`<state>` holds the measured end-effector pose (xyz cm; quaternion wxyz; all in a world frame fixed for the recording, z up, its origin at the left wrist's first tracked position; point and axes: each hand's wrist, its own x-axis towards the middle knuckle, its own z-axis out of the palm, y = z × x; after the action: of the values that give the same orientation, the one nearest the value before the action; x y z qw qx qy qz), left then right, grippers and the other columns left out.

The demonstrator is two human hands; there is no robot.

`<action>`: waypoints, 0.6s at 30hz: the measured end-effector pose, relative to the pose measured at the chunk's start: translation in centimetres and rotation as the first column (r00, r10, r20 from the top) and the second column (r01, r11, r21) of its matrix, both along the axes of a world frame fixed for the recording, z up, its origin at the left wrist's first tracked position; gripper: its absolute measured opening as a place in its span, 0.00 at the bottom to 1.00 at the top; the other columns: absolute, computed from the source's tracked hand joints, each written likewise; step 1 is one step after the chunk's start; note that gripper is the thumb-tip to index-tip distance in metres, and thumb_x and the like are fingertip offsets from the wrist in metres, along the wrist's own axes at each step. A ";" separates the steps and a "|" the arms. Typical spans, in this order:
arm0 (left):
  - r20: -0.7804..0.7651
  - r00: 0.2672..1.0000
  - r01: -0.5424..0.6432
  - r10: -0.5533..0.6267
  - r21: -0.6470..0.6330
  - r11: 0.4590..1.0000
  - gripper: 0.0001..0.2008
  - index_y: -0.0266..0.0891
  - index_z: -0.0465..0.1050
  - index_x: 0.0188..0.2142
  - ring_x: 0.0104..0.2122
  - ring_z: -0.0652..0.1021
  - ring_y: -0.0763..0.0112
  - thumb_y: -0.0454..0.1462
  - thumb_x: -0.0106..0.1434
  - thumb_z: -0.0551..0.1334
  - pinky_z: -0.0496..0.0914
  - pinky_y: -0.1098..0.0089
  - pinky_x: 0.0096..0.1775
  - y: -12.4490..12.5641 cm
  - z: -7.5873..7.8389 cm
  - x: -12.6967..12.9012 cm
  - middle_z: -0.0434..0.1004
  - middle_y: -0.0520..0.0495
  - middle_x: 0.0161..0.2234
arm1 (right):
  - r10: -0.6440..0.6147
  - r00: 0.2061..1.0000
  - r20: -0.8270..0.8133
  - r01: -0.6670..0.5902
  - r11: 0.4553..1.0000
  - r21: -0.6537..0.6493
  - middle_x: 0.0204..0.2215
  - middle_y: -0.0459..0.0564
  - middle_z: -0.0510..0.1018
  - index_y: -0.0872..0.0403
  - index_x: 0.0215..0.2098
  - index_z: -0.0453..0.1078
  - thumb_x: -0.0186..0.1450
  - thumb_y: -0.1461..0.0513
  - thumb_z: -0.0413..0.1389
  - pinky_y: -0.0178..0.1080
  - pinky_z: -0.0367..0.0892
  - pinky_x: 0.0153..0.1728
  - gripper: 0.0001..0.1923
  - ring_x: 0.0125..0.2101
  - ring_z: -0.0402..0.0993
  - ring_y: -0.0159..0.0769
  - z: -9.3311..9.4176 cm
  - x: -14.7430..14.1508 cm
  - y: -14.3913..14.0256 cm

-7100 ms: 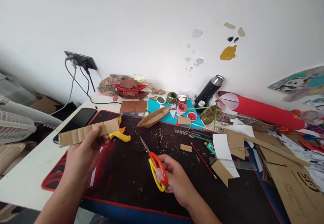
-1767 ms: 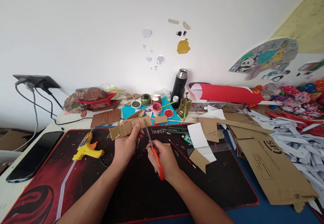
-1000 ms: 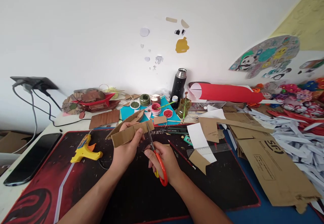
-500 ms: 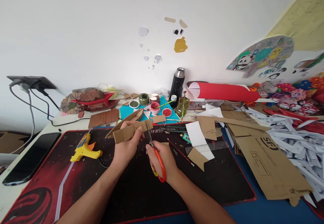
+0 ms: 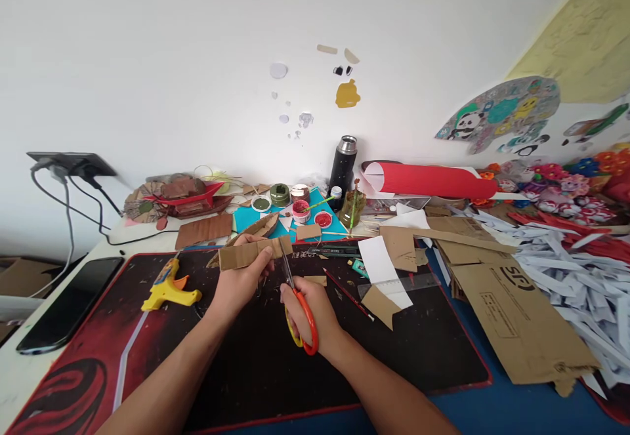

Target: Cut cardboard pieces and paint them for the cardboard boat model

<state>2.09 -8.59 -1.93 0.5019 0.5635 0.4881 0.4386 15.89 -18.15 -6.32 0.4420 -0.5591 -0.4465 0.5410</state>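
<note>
My left hand (image 5: 239, 283) grips a brown corrugated cardboard strip (image 5: 246, 254) and holds it level above the black and red desk mat (image 5: 236, 369). My right hand (image 5: 309, 304) holds orange and yellow scissors (image 5: 296, 306) by the handles. The blades point up and meet the strip near its right end. A cardboard boat shape (image 5: 260, 227) lies just behind the strip.
A yellow glue gun (image 5: 167, 288) lies left of my hands, a black phone (image 5: 69, 304) farther left. Paint pots (image 5: 301, 210), a black flask (image 5: 343, 163) and a red paper roll (image 5: 433, 181) stand behind. A ruler (image 5: 398, 284), cardboard sheets (image 5: 516, 310) and white paper strips (image 5: 585, 277) cover the right.
Over the last second the strip has levelled out and the scissors have shifted slightly left, blades staying at its right end. Earlier, my hands were apart and the view sat farther left.
</note>
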 end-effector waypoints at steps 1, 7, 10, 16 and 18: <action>-0.006 1.000 -0.002 0.002 0.015 1.000 0.21 0.46 0.70 0.42 0.21 0.77 0.66 0.54 0.62 0.72 0.69 0.69 0.24 -0.1 0.0 0.0 0.78 0.54 0.25 | -0.008 1.000 -0.029 0.008 1.000 -0.002 0.13 0.35 0.63 0.48 0.32 0.64 0.75 0.42 0.56 0.31 0.57 0.14 0.23 0.12 0.61 0.30 0.1 -0.1 0.0; -0.082 0.997 0.010 -0.002 0.088 0.996 0.18 0.47 0.69 0.43 0.23 0.78 0.64 0.53 0.65 0.70 0.70 0.67 0.27 -0.4 -0.1 -0.2 0.79 0.54 0.25 | 0.016 0.997 -0.080 -0.019 0.999 -0.034 0.15 0.37 0.70 0.50 0.35 0.67 0.73 0.41 0.58 0.30 0.63 0.16 0.23 0.13 0.67 0.31 0.1 0.1 -0.2; -0.111 0.994 0.018 -0.006 0.111 0.994 0.17 0.47 0.70 0.42 0.24 0.78 0.64 0.53 0.67 0.69 0.71 0.66 0.29 -0.7 0.0 -0.4 0.79 0.54 0.26 | 0.063 0.997 -0.049 -0.063 0.998 -0.003 0.18 0.41 0.76 0.51 0.36 0.69 0.72 0.38 0.60 0.32 0.70 0.22 0.26 0.17 0.76 0.34 0.1 0.5 -0.1; -0.201 0.979 0.071 -0.044 0.132 0.989 0.15 0.46 0.72 0.43 0.27 0.79 0.63 0.51 0.68 0.67 0.73 0.64 0.34 -2.0 0.4 -0.2 0.78 0.54 0.27 | 0.091 0.979 -0.180 -0.094 0.996 -0.008 0.23 0.45 0.81 0.52 0.45 0.72 0.67 0.32 0.61 0.37 0.78 0.29 0.34 0.25 0.85 0.42 0.9 0.9 0.2; -0.234 0.971 0.076 -0.044 0.130 0.989 0.15 0.46 0.71 0.42 0.28 0.79 0.63 0.52 0.68 0.66 0.73 0.64 0.35 -2.2 0.5 -0.2 0.78 0.54 0.27 | 0.100 0.976 -0.195 -0.108 0.994 -0.033 0.22 0.43 0.80 0.52 0.43 0.71 0.66 0.31 0.63 0.36 0.75 0.24 0.34 0.21 0.81 0.39 1.0 0.9 0.2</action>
<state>1.90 -10.80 -1.42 0.4148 0.6585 0.4940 0.3876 16.77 -17.96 -5.32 0.4420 -0.4892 -0.4183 0.6247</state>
